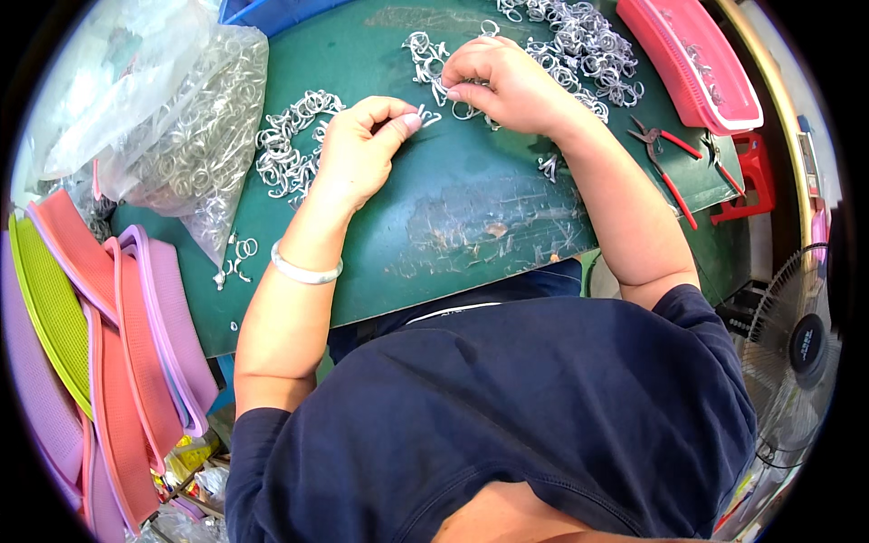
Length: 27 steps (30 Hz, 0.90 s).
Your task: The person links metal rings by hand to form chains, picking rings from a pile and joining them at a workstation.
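Note:
Between the thumb and forefinger of my left hand (358, 149) is a small silvery open ring (429, 117), its curved end sticking out past the fingertips. My right hand (511, 90) is a little farther off, thumb and fingers pinched together at the edge of a loose group of similar rings (424, 56). Whatever those fingertips hold is too small to make out. Beside my left wrist lies a heap of silvery rings (288, 145). Beyond my right hand spreads a larger pile of them (588, 45).
A clear plastic bag full of rings (204, 136) stands at the left of the green table (471, 181). Red-handled pliers (665, 158) and a pink basket (674, 72) are on the right. Stacked coloured baskets (136, 335) crowd the lower left; a fan (797, 348) stands lower right.

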### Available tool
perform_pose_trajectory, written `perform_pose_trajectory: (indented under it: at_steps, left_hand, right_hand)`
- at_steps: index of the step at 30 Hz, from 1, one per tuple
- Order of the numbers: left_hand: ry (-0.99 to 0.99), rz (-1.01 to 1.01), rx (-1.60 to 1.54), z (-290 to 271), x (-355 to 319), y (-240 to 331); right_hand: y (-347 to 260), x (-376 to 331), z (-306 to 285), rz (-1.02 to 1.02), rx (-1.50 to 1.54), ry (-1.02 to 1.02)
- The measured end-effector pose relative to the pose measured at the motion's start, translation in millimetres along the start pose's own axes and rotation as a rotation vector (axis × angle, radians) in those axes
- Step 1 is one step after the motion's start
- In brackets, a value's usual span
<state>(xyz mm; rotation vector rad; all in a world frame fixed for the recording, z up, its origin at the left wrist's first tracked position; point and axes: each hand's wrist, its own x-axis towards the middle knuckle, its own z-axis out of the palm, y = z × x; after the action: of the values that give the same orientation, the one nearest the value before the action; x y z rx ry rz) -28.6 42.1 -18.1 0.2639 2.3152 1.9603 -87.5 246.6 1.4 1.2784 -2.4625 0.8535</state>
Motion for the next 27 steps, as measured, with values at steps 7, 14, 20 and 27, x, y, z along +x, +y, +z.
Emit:
perform_pose_trajectory:
  at_steps: [7,14,20,27]
  left_hand:
    - [0.032,-0.06,-0.311,0.8,-0.7,5.6]
    - [-0.02,-0.146,-0.643,-0.3,-1.0,11.1]
    - [-0.061,-0.191,-0.866,-4.7,1.9,8.7]
    - [-0.123,-0.223,-1.06,-0.6,1.1,9.2]
  right_hand:
    - [-3.6,3.2,-4.1,0.021,0.11,0.034]
    - [-10.3,2.9,-3.6,0.115,0.293,0.064]
    - [-14.7,3.1,-7.7,0.165,0.409,-0.014]
    - [-20.2,4.6,0.0,0.05,0.36,0.041]
